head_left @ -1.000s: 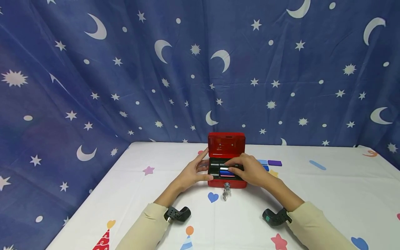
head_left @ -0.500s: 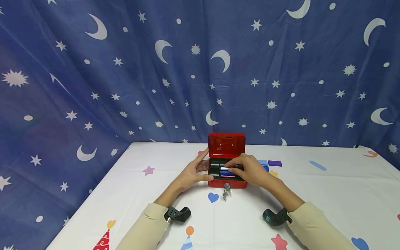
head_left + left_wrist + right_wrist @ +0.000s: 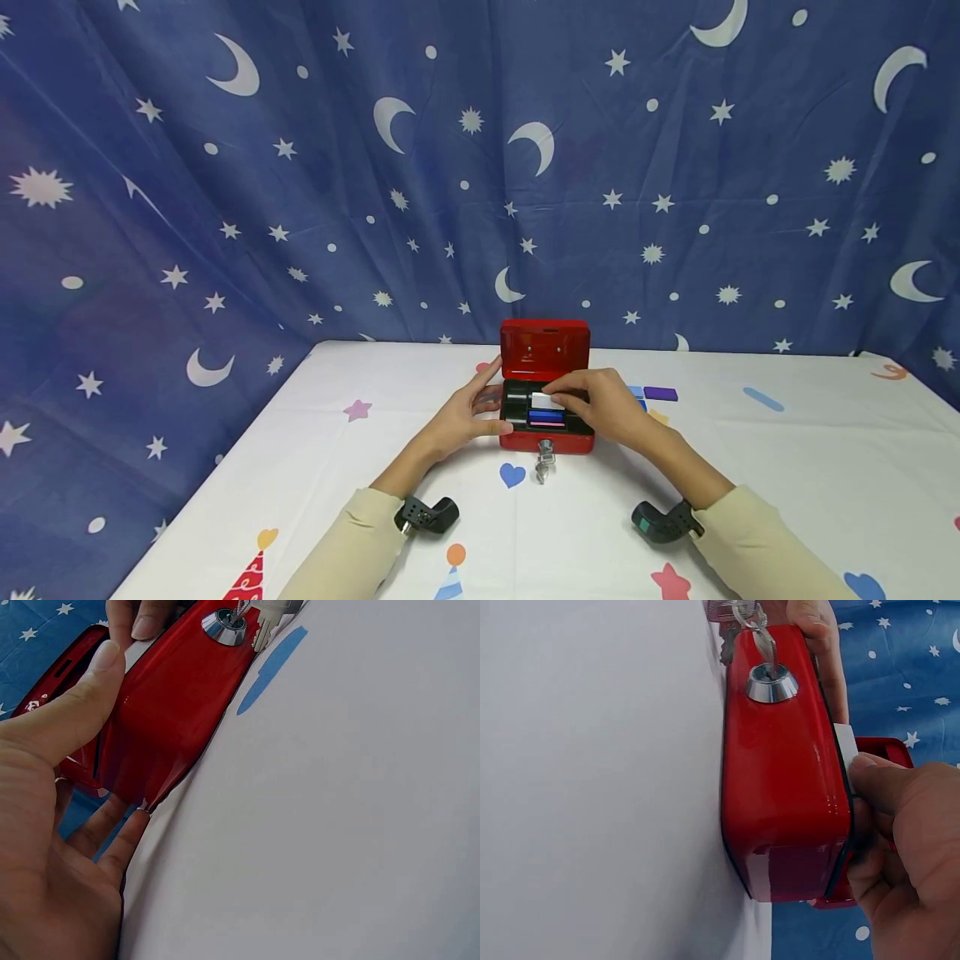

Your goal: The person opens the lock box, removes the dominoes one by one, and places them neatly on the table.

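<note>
A small red cash box (image 3: 517,440) stands on the table with its lid (image 3: 543,346) raised and a black tray (image 3: 514,410) inside. My right hand (image 3: 615,410) pinches a flat white rectangular piece (image 3: 545,402) between thumb and fingers, tilted up over the tray. In the right wrist view, the white piece (image 3: 845,746) shows above the box rim. Blue and pink pieces (image 3: 546,415) lie in the tray's middle section. My left hand (image 3: 461,423) is spread against the box's left side, its thumb on the front rim and its other fingers along the side.
Keys (image 3: 544,468) hang from the lock at the box's front. Behind the right hand, a purple piece (image 3: 660,393) and blue pieces (image 3: 637,392) lie on the white patterned cloth (image 3: 750,467). A blue starry curtain (image 3: 420,200) hangs behind the table.
My right hand has lifted slightly, and the white piece has come up and tilted, showing more of its face. The left hand stays in place on the box.
</note>
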`<state>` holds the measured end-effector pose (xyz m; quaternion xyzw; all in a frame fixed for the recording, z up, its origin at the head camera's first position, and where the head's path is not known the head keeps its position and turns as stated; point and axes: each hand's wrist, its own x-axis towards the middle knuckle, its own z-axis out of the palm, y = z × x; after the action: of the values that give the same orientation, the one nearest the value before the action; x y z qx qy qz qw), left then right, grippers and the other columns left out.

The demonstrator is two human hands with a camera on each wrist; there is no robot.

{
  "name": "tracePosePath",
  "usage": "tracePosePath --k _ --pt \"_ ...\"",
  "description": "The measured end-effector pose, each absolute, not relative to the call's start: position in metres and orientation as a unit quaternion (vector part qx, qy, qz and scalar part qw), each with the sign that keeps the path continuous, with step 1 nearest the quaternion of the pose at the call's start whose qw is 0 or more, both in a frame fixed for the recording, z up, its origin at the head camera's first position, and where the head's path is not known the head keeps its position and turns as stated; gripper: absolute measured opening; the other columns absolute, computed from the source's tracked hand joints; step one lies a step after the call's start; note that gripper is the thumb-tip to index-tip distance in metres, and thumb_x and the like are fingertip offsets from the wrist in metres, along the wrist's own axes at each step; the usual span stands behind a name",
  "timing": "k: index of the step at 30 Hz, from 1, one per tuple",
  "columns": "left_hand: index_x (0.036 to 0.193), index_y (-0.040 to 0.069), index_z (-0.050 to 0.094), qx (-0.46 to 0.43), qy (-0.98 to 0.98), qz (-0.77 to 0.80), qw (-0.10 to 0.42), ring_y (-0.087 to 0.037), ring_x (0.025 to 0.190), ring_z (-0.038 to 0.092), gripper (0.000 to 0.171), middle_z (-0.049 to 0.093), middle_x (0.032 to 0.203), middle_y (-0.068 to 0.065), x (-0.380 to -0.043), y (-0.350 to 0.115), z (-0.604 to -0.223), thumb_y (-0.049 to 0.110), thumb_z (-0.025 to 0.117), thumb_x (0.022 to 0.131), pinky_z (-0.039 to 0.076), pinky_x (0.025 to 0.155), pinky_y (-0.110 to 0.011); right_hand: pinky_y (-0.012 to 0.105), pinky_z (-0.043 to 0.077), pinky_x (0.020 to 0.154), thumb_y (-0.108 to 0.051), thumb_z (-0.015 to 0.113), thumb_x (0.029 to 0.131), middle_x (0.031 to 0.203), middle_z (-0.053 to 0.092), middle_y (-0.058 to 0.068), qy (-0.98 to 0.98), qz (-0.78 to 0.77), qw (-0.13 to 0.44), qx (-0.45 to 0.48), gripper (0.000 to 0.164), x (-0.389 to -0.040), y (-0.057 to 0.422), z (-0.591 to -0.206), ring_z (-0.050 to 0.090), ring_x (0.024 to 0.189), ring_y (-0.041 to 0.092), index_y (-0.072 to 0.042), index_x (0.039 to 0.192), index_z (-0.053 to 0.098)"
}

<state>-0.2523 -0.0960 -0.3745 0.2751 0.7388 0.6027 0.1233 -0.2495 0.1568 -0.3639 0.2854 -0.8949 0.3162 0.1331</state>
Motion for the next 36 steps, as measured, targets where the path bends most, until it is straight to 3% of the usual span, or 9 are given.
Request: tracePosePath --k 11,19,27,36 --pt "0.155 0.022 0.017 0.273 0.742 0.600 0.122 -0.040 0.126 0.043 0.094 0.037 0.146 -0.021 -0.253 -0.096 -0.375 0.005 0.074 0.081 0.038 0.102 -0.050 0.024 0.054 0.069 -0.007 0.072 0.085 0.086 0.069 -0.002 -0.890 0.328 0.141 0.284 0.020 -0.249 0.161 -0.357 0.058 0.070 0.010 -0.008 0.105 0.075" --pt "0.155 0.021 0.017 0.273 0.739 0.603 0.122 -0.040 0.126 0.042 0.095 0.036 0.147 -0.022 -0.253 -0.095 -0.375 0.004 0.074 0.081 0.037 0.103 -0.051 0.025 0.055 0.068 -0.005 0.070 0.086 0.087 0.068 -0.001 -0.890 0.334 0.153 0.269 0.021 -0.247 0.171 -0.345 0.059 0.070 0.013 -0.008 0.106 0.074" --pt "0.154 0.021 0.017 0.274 0.740 0.603 0.117 -0.040 0.127 0.042 0.095 0.036 0.147 -0.021 -0.253 -0.096 -0.376 0.003 0.074 0.081 0.036 0.104 -0.051 0.026 0.050 0.057 -0.007 0.068 0.089 0.081 0.064 -0.001 -0.896 0.327 0.155 0.257 0.021 -0.246 0.192 -0.336 0.057 0.068 0.014 -0.011 0.108 0.073" --pt "0.155 0.019 0.017 0.278 0.736 0.606 0.116 -0.040 0.126 0.043 0.094 0.037 0.145 -0.023 -0.254 -0.094 -0.377 0.003 0.074 0.081 0.036 0.104 -0.052 0.026 0.051 0.058 -0.007 0.066 0.090 0.080 0.065 -0.001 -0.906 0.305 0.166 0.243 0.020 -0.244 0.218 -0.330 0.059 0.068 0.015 -0.009 0.109 0.072"
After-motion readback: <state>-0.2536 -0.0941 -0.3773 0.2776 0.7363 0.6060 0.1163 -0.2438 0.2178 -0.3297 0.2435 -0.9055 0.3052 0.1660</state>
